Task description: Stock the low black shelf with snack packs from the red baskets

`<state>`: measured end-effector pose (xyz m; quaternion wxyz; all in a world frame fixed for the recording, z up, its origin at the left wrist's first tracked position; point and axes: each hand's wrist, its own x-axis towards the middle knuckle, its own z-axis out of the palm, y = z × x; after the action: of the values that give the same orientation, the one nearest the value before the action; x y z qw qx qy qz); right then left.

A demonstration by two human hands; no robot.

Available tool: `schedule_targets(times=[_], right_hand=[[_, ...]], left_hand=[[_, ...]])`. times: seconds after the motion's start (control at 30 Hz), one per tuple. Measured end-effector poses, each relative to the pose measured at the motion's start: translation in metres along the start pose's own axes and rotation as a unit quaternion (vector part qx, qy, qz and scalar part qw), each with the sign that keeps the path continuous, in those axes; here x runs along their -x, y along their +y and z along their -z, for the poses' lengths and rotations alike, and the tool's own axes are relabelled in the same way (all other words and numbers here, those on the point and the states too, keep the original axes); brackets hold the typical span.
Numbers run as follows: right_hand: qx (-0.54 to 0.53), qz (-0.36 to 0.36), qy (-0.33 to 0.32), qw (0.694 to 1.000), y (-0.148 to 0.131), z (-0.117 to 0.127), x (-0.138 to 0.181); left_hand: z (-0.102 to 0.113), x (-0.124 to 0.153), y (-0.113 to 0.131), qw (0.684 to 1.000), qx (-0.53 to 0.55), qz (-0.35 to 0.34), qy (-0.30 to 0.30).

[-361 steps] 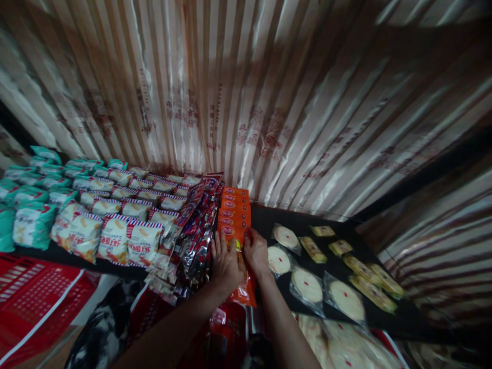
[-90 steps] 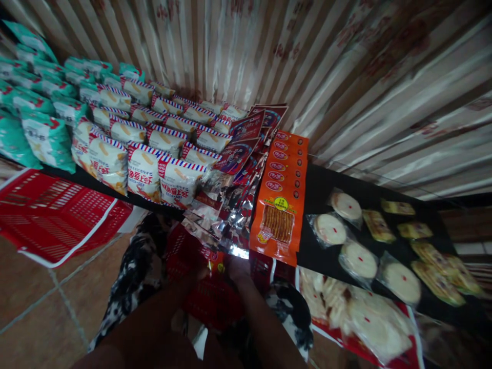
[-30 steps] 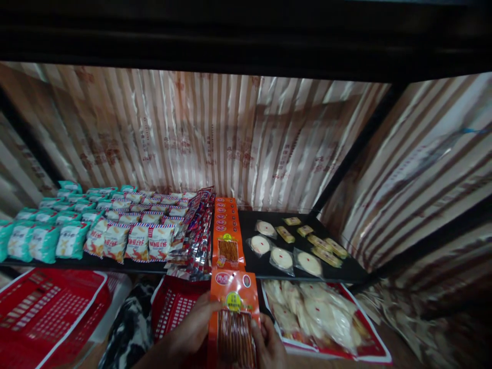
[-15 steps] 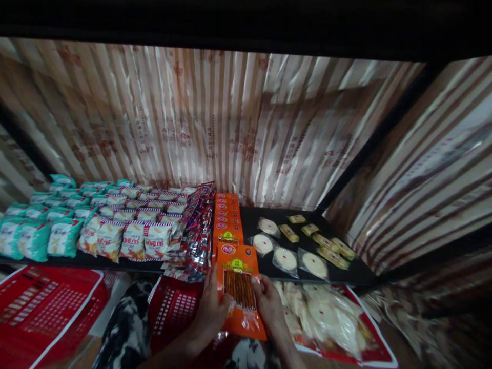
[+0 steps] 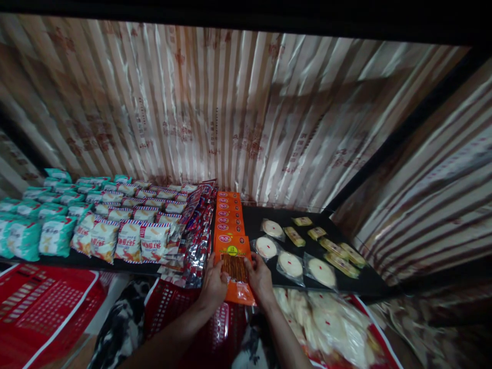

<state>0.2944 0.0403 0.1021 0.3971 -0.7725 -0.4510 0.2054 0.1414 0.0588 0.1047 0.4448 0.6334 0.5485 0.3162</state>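
Observation:
An orange snack packet [image 5: 234, 269] with a window showing brown sticks lies at the front end of a row of overlapping orange packets [image 5: 229, 212] on the black shelf. My left hand [image 5: 213, 284] grips its left edge, thumb on top. On its right edge my right hand [image 5: 260, 279] is closed in the same way. The packet's lower end sticks out past the shelf's front edge. Left of it runs a row of dark red and silver packets [image 5: 198, 251]. To the right lie several round white flat items in clear wrappers [image 5: 290, 264].
White snack bags [image 5: 128, 241] and teal bags [image 5: 57, 236] fill the left of the black shelf [image 5: 265, 287]. Small yellow-green packets [image 5: 342, 264] lie at right. Below stand red baskets [image 5: 49, 307], one holding wrapped white rounds [image 5: 330, 323]. Dark posts and an upper beam frame the shelf.
Both hands have moved forward, away from me, with the orange packet. It now lines up with the orange row and overlaps its front. The view has shifted slightly.

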Motion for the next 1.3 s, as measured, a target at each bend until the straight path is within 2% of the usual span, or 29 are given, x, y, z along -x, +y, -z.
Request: schedule_targets(times=[0.17,0.4,0.63,0.8,1.0,1.3], right_hand=[[0.045,0.023,0.001,0.999,-0.002,-0.006,-0.009],[0.111,0.038,-0.009,0.993,0.002,-0.012,-0.014],[0.124,0.041,-0.022,0.991,0.0,-0.012,-0.015],[0.128,0.051,-0.024,0.99,0.004,-0.013,-0.016],[0.138,0.06,-0.02,0.988,0.003,-0.013,-0.014],[0.137,0.047,-0.026,0.989,0.004,-0.014,-0.015]], left_hand=[[-0.004,-0.01,0.002,0.992,-0.128,-0.01,-0.005],[-0.007,-0.008,0.006,0.974,-0.226,-0.029,-0.016],[-0.008,-0.002,0.008,0.962,-0.266,-0.058,0.006],[-0.015,-0.006,0.009,0.952,-0.284,-0.115,0.011],[-0.026,-0.027,0.02,0.934,-0.325,-0.151,-0.012],[-0.03,-0.062,0.018,0.925,-0.366,-0.101,-0.024]])
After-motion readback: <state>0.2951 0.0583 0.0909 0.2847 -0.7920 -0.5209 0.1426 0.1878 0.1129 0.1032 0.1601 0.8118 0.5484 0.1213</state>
